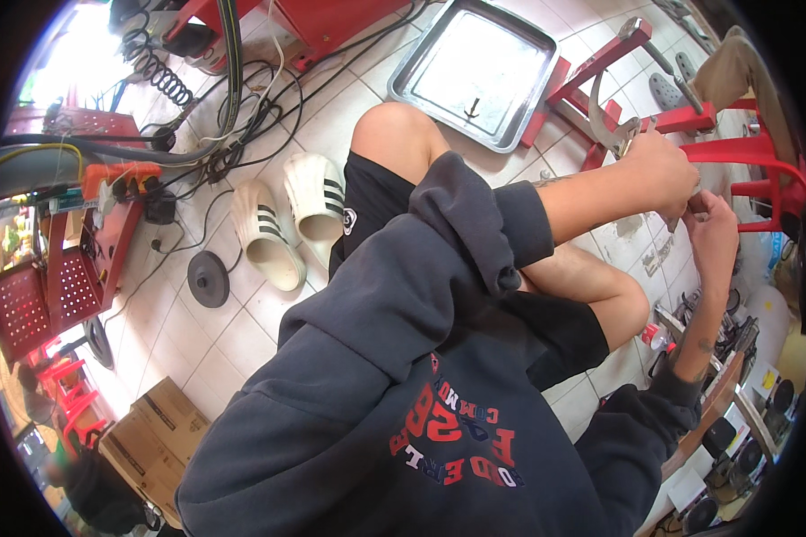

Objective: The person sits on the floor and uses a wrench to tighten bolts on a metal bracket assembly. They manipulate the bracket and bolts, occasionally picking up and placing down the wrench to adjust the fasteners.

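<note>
My left hand (655, 170) is closed in a fist at the right, beside a red metal stand. Silvery metal shows at the knuckles, next to a curved, blade-like metal piece (603, 121). What lies inside the fist is mostly hidden. Just below it, my right hand (713, 231) has its thumb and fingers drawn together near the underside of the left fist. Anything between those fingertips is too small to make out. The red stand (591, 67) has angled bars and stands on the tiled floor.
A shiny metal tray (535, 103) lies beyond my knees, with a small dark mark or part in it. Cream slides (267, 237) lie left of my legs. Cables (260, 107), red racks (22, 309), a cardboard box (157, 438) and a red plastic stool (770, 170) surround me.
</note>
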`<state>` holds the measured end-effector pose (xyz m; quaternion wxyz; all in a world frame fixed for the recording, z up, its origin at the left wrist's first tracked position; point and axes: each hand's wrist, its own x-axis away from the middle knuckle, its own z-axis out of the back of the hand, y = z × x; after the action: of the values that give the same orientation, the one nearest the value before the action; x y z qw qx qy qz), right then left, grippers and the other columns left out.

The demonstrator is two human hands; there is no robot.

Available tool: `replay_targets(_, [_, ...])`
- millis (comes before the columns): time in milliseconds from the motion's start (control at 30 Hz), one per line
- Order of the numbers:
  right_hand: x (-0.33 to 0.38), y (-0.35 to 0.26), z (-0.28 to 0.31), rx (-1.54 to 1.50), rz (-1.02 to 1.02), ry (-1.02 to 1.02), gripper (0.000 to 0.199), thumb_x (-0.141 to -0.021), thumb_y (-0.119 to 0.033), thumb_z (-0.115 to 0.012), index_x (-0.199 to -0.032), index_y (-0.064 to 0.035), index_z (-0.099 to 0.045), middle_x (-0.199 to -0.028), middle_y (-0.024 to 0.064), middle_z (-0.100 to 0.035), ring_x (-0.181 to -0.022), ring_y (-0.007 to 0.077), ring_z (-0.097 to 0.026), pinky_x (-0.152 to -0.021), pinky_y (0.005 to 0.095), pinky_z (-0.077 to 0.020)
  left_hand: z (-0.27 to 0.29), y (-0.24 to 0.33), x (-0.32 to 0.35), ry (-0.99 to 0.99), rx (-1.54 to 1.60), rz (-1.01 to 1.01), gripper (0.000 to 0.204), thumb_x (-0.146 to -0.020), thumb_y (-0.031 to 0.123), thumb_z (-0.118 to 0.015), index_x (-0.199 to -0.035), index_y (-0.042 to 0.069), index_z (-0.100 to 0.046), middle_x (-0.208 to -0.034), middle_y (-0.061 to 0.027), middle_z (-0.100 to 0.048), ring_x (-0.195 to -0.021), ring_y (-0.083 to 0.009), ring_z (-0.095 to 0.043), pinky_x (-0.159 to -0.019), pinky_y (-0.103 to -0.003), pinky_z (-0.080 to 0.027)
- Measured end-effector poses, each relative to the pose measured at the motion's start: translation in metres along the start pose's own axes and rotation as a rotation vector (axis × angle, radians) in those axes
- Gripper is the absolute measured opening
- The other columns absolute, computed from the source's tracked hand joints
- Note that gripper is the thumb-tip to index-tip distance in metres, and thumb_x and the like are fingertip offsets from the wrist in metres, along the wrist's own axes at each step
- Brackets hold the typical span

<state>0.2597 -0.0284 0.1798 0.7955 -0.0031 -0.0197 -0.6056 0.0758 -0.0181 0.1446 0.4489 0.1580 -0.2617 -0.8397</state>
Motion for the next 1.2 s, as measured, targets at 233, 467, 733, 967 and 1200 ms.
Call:
replay_targets(233, [0.008, 0.007, -0.001, 0.055, 0.227, 0.034, 0.025, -0.089, -0.006, -0.058, -0.112, -0.0001, -0.064, -0.104, 0.0208, -0.067, -0.098, 0.0367, -0.063, -0.086, 0.0402, -0.0489, 0.007, -0.004, 0.002, 0.02, 0.039, -0.007, 0.031, -0.071, 0.029, -0.071, -0.093, 0.008, -0.076, -0.095, -0.0153, -0.073, -0.091, -0.0315, -0.071, -0.083, -0.046, -0.055])
replay_targets(467, [0.004, -0.017, 0.01, -0.083, 0.029, 0.142, 0.017, -0.076, -0.014, -0.075, -0.085, -0.0024, -0.068, -0.08, 0.0153, -0.068, -0.081, 0.0338, -0.066, -0.075, 0.0431, -0.0497, 0.01, -0.002, 0.003, 0.085, 0.138, 0.019, 0.027, -0.076, 0.017, -0.06, -0.097, 0.009, -0.073, -0.092, -0.0164, -0.071, -0.089, -0.0342, -0.069, -0.08, -0.044, -0.055])
replay_targets(733, [-0.003, 0.009, -0.004, -0.071, 0.214, 0.059, 0.023, -0.075, -0.009, -0.075, -0.095, -0.0021, -0.067, -0.095, 0.0151, -0.069, -0.085, 0.034, -0.065, -0.074, 0.0434, -0.0484, 0.012, -0.002, 0.001, 0.097, 0.212, 0.104, 0.027, -0.073, 0.01, -0.061, -0.094, 0.014, -0.077, -0.089, -0.0135, -0.072, -0.085, -0.0299, -0.069, -0.079, -0.04, -0.055])
replay_targets(967, [0.002, -0.004, -0.014, -0.086, 0.2, 0.301, 0.011, -0.079, -0.012, -0.071, -0.087, -0.0055, -0.069, -0.076, 0.0139, -0.067, -0.085, 0.0329, -0.065, -0.074, 0.0461, -0.0478, 0.006, -0.007, -0.005, 0.119, 0.213, 0.086, 0.026, -0.071, 0.009, -0.06, -0.089, 0.014, -0.078, -0.084, -0.0119, -0.072, -0.082, -0.029, -0.069, -0.078, -0.039, -0.055])
replay_targets(1200, [0.002, 0.0, -0.011, -0.118, 0.178, 0.064, 0.015, -0.085, -0.017, -0.065, -0.094, -0.0052, -0.069, -0.082, 0.0181, -0.066, -0.078, 0.037, -0.064, -0.071, 0.0453, -0.0497, 0.008, -0.009, -0.003, 0.114, 0.204, 0.087, 0.026, -0.071, 0.011, -0.06, -0.089, 0.013, -0.078, -0.084, -0.0139, -0.072, -0.081, -0.0311, -0.069, -0.077, -0.04, -0.055])
